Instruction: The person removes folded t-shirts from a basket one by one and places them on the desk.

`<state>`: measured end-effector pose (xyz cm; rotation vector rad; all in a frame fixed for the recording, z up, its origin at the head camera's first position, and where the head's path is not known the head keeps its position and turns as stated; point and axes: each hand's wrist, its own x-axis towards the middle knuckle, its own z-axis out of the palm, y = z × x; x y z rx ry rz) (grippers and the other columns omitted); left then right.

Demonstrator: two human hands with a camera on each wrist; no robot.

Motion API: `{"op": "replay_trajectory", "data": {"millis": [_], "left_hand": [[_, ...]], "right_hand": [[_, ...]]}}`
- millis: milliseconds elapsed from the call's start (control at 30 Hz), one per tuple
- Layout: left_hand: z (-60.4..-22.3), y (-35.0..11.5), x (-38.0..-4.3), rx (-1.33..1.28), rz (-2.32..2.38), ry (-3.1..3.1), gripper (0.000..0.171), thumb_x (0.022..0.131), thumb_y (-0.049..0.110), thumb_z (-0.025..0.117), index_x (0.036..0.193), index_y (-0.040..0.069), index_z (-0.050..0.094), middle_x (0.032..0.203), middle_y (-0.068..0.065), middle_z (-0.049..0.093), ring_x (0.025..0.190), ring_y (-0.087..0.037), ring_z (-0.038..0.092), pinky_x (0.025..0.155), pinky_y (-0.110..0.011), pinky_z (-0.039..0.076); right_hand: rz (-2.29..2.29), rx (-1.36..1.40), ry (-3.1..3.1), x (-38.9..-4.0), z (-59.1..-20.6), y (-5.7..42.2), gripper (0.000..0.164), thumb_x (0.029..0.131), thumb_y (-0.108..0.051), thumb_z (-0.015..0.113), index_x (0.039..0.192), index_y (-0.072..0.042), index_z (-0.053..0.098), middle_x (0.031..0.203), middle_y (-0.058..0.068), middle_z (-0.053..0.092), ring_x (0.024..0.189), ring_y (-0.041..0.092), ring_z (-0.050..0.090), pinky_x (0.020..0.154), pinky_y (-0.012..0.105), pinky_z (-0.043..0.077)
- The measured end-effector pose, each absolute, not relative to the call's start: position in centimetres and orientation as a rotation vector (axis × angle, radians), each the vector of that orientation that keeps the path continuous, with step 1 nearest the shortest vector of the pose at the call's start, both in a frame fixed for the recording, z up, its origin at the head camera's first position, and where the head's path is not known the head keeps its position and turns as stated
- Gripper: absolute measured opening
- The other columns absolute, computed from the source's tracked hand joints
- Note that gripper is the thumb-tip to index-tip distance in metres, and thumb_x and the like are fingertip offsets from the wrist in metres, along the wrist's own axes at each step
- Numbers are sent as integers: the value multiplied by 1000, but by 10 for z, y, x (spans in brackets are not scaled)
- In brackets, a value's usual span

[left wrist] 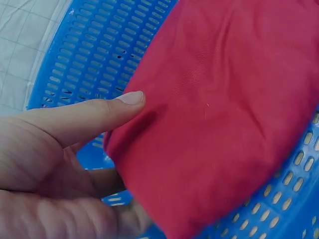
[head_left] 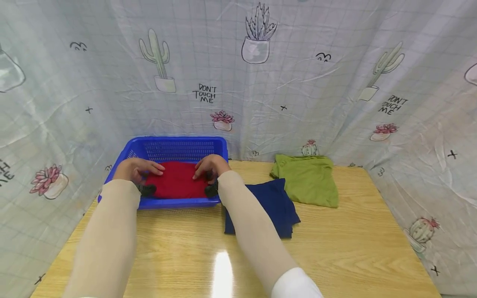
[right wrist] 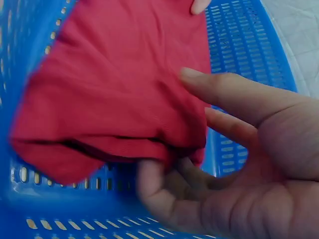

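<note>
A folded red cloth (head_left: 176, 181) lies inside the blue plastic basket (head_left: 179, 203) at the left of the table. At its left end my left hand (head_left: 138, 167) holds it; in the left wrist view the thumb (left wrist: 119, 105) lies on top and the other fingers go under the edge, partly hidden. My right hand (head_left: 211, 165) grips the opposite end. Seen from the right wrist, that thumb (right wrist: 219, 89) sits over the cloth's upper face while curled fingers (right wrist: 154, 189) reach beneath its folded layers.
Right of the basket, a folded navy cloth (head_left: 270, 207) lies on the wooden table (head_left: 354, 244), partly behind my right forearm. A green cloth (head_left: 311, 180) lies farther back, overlapping the navy one in this view. A printed curtain (head_left: 238, 74) hangs along the back and sides.
</note>
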<state>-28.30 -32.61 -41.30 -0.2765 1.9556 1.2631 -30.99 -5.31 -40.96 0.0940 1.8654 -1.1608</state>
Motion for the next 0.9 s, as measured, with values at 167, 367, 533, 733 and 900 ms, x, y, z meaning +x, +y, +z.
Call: {"op": "replay_trajectory", "data": {"millis": [167, 367, 533, 733, 900], "left_hand": [[-418, -324, -284, -147, 1110, 2042, 51, 102, 22, 61, 147, 2, 47, 164, -30, 0, 150, -42, 5, 122, -45, 23], [-417, -321, -286, -140, 1057, 2074, 66, 101, 18, 62, 157, 1, 31, 162, -31, 1, 134, -34, 20, 79, -21, 45], [-417, -323, -287, -199, 1111, 2055, 66, 102, 13, 60, 158, 2, 29, 161, -31, 3, 100, -16, 45, 57, -12, 40], [-420, -325, -287, -261, 1192, 2048, 65, 102, 8, 59, 159, 5, 29, 162, -30, 1, 50, -3, 31, 47, -11, 33], [-424, -321, -286, -274, 1244, 2042, 66, 102, 8, 59, 160, 8, 28, 156, -25, 21, 65, -1, 45, 52, -12, 36]], "right_hand": [[-1100, 56, 1814, -315, -419, -55, 73, 87, 0, 77, 151, -10, 45, 155, 15, 39, 132, 30, 46, 99, 52, 52], [-1059, -87, 1831, -320, -423, -58, 72, 90, 3, 73, 152, -17, 43, 146, 11, 38, 106, 23, 49, 95, 45, 53], [-1133, -95, 1797, -321, -421, -61, 69, 94, 7, 64, 155, -18, 45, 155, 11, 38, 113, 22, 49, 109, 47, 44], [-1183, -54, 1795, -319, -420, -64, 68, 94, 6, 60, 156, -20, 45, 160, 10, 36, 108, 19, 52, 110, 42, 44], [-1266, -57, 1792, -319, -421, -64, 65, 97, 1, 65, 155, -21, 47, 151, 12, 47, 92, 17, 60, 87, 35, 56]]}}
